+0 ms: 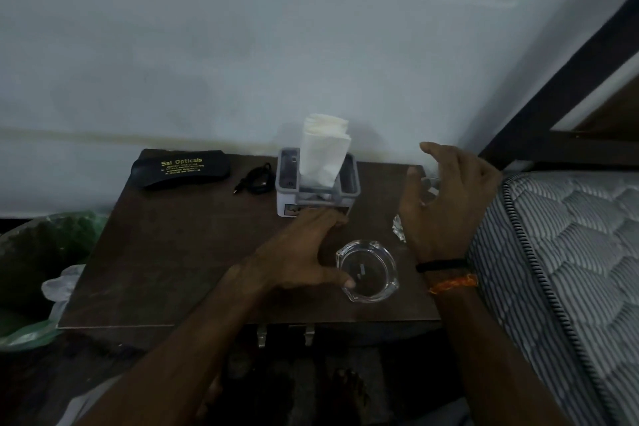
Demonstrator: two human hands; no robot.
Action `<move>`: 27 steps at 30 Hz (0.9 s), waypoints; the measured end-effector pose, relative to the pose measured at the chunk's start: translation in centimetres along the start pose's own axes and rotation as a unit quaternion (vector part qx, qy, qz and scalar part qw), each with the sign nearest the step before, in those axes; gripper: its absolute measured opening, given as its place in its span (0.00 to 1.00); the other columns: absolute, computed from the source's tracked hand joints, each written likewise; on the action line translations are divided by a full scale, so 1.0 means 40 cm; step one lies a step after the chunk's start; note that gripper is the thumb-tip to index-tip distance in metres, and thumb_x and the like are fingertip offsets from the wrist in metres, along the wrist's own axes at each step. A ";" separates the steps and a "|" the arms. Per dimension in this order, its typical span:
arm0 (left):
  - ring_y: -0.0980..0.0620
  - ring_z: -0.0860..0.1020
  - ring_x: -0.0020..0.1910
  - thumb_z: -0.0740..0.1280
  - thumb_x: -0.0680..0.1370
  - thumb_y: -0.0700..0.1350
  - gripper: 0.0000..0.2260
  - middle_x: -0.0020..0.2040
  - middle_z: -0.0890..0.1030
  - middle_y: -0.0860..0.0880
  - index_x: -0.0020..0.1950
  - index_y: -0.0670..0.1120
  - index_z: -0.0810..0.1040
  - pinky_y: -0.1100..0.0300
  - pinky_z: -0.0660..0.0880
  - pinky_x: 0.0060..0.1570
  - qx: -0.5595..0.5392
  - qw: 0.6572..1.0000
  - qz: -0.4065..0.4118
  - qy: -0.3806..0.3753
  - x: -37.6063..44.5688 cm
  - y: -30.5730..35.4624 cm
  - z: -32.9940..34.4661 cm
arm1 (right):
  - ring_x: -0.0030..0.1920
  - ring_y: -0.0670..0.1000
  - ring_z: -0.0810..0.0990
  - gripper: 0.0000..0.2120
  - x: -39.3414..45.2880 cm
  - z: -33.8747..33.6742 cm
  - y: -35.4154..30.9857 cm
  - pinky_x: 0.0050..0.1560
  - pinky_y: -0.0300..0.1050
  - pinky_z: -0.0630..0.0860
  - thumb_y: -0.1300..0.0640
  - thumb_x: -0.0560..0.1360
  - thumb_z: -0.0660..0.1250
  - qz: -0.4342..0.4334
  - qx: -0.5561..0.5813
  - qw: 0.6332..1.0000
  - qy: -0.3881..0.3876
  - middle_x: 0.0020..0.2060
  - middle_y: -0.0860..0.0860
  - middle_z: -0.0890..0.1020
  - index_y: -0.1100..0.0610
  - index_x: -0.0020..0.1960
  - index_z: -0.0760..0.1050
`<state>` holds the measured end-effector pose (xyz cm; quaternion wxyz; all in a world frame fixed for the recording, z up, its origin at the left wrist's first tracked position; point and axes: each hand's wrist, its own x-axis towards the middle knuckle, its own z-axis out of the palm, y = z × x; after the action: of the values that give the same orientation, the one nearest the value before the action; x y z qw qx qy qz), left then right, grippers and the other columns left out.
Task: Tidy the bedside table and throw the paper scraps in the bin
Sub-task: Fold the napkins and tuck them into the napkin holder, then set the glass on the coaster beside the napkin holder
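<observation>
Both hands' fingers released: left hand steadies ashtray; right hand should pinch foil scrap on tabletop

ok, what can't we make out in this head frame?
- Scraps behind the right hand: mostly hidden; only a crumpled bit shows.
- Bin: cut off by the left edge, dark.
- Specks in the glass ashtray: too small.
- Label on the tissue holder: covered by the left hand.
</observation>
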<state>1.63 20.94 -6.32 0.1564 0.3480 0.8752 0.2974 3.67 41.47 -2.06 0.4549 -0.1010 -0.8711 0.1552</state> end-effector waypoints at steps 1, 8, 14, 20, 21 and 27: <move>0.55 0.66 0.71 0.76 0.65 0.65 0.45 0.74 0.66 0.53 0.76 0.51 0.62 0.64 0.62 0.67 0.000 1.000 -0.006 -0.009 -0.003 -0.007 0.010 | 0.59 0.59 0.76 0.18 -0.008 -0.009 0.012 0.63 0.39 0.60 0.51 0.73 0.68 0.025 -0.003 1.000 -0.012 0.57 0.53 0.81 0.55 0.61 0.78; 0.56 0.53 0.78 0.80 0.58 0.64 0.59 0.80 0.53 0.56 0.80 0.54 0.49 0.56 0.57 0.77 -0.050 0.999 0.001 -0.014 0.000 -0.047 0.085 | 0.72 0.56 0.67 0.55 -0.064 -0.015 0.089 0.71 0.56 0.67 0.36 0.58 0.79 0.275 0.098 0.940 -0.174 0.72 0.56 0.68 0.56 0.76 0.58; 0.54 0.66 0.68 0.78 0.59 0.66 0.49 0.71 0.67 0.55 0.74 0.53 0.61 0.52 0.67 0.70 -0.039 0.999 -0.006 0.002 0.009 -0.045 0.117 | 0.66 0.53 0.74 0.53 -0.073 0.015 0.112 0.59 0.39 0.70 0.49 0.59 0.83 0.358 0.177 0.901 -0.170 0.69 0.55 0.73 0.56 0.75 0.59; 0.60 0.67 0.65 0.77 0.62 0.66 0.39 0.65 0.73 0.59 0.69 0.56 0.69 0.59 0.62 0.68 -0.028 0.999 0.028 0.036 0.004 -0.044 0.132 | 0.54 0.50 0.81 0.40 -0.076 0.036 0.137 0.54 0.53 0.81 0.46 0.57 0.82 0.337 0.118 0.922 -0.153 0.58 0.49 0.80 0.53 0.64 0.69; 0.60 0.68 0.65 0.77 0.62 0.66 0.39 0.65 0.73 0.60 0.69 0.56 0.69 0.59 0.61 0.68 -0.029 0.998 0.027 0.039 0.005 -0.045 0.134 | 0.53 0.50 0.81 0.39 -0.075 0.033 0.135 0.53 0.52 0.81 0.45 0.57 0.82 0.332 0.108 0.924 -0.153 0.57 0.49 0.80 0.52 0.63 0.69; 0.59 0.68 0.66 0.75 0.61 0.69 0.40 0.66 0.73 0.60 0.69 0.58 0.68 0.54 0.63 0.69 -0.028 0.998 0.010 0.047 0.020 -0.052 0.148 | 0.45 0.44 0.79 0.34 -0.033 -0.046 0.086 0.43 0.30 0.72 0.43 0.59 0.81 0.265 0.133 0.946 -0.128 0.48 0.43 0.78 0.52 0.59 0.72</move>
<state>2.82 22.71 -12.26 0.1218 0.3381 0.8692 0.3398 6.05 44.59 -3.33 0.2916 -0.2461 -0.8351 0.3962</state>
